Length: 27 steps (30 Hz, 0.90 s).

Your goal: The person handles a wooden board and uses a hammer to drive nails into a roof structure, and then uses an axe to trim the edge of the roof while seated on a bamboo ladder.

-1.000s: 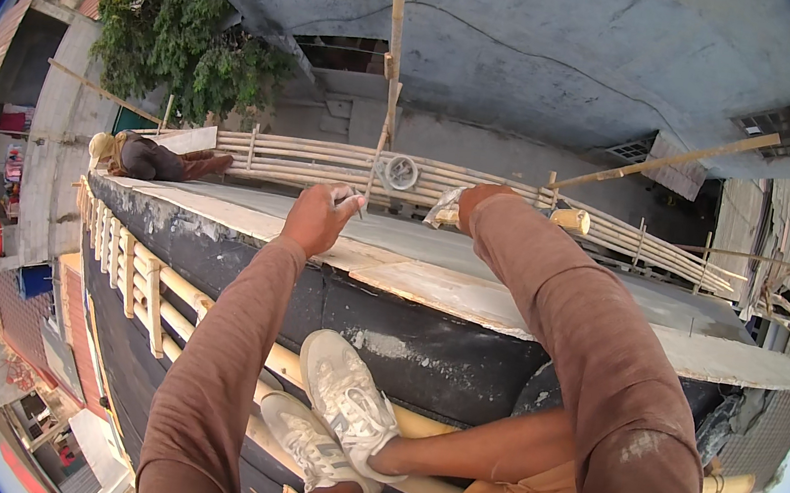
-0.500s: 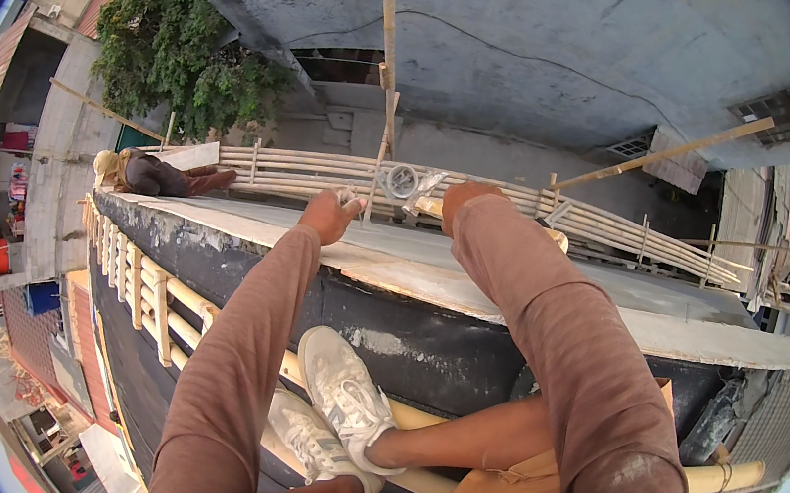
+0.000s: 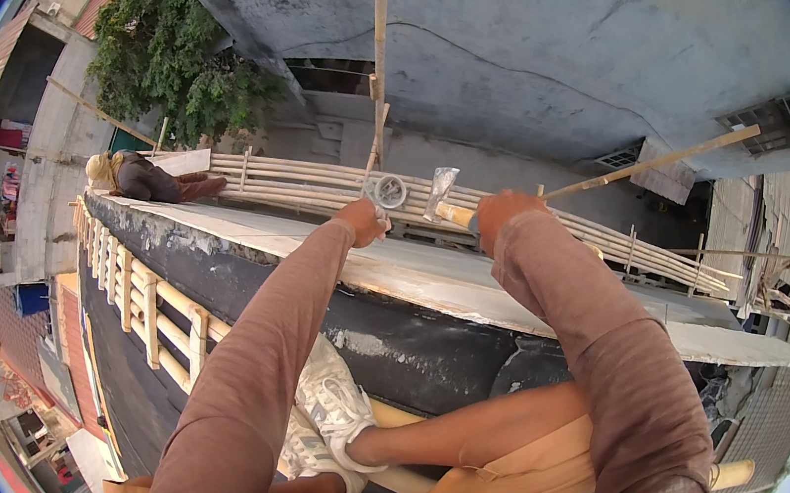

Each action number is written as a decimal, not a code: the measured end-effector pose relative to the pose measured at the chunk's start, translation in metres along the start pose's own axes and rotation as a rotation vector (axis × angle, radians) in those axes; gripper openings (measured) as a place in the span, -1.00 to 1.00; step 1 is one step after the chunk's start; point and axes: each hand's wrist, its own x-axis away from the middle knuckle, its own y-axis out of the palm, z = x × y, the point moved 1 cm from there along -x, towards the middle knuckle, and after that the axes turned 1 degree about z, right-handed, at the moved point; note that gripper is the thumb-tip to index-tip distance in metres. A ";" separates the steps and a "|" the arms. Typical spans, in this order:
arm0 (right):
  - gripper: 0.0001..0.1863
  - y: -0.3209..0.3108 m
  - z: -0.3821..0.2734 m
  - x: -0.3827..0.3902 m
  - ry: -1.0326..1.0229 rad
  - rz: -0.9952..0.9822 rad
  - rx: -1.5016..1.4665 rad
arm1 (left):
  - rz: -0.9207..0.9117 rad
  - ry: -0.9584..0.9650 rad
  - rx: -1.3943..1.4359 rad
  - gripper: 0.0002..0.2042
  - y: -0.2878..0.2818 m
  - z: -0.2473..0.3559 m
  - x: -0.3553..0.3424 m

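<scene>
My right hand (image 3: pixel 503 219) is wrapped round the wooden handle of a hatchet-like tool (image 3: pixel 441 195), whose broad metal head points away from me. My left hand (image 3: pixel 361 220) is closed at the fingertips, above the far edge of the pale ledge (image 3: pixel 468 296). Something small and light shows at those fingers, too small to name. Just beyond the left hand is a round, open-topped container (image 3: pixel 387 192) with a pale rim and greyish contents. Whether the hand touches it, I cannot tell.
Bamboo poles (image 3: pixel 295 174) run beyond the ledge, above a deep drop. Upright (image 3: pixel 380 35) and slanting (image 3: pixel 651 161) poles stand near. Another person (image 3: pixel 150 176) leans at the far left. My shoes (image 3: pixel 334 403) rest by bamboo rails (image 3: pixel 178 303) against a black wall (image 3: pixel 421 350).
My left hand has moved right, closer to the round container. My right hand has shifted right, and the tool's head now stands more upright and in plainer view.
</scene>
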 end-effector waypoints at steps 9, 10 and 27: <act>-0.59 0.015 0.000 -0.018 -0.045 -0.081 -0.044 | -0.092 -0.016 -0.105 -0.78 0.043 -0.015 -0.017; -0.59 0.015 0.000 -0.020 -0.055 -0.072 -0.043 | -0.081 -0.026 -0.104 -0.77 0.043 -0.014 -0.015; -0.72 0.051 0.072 0.312 0.193 1.202 -0.711 | 0.489 0.077 0.059 -0.66 -0.119 0.020 0.037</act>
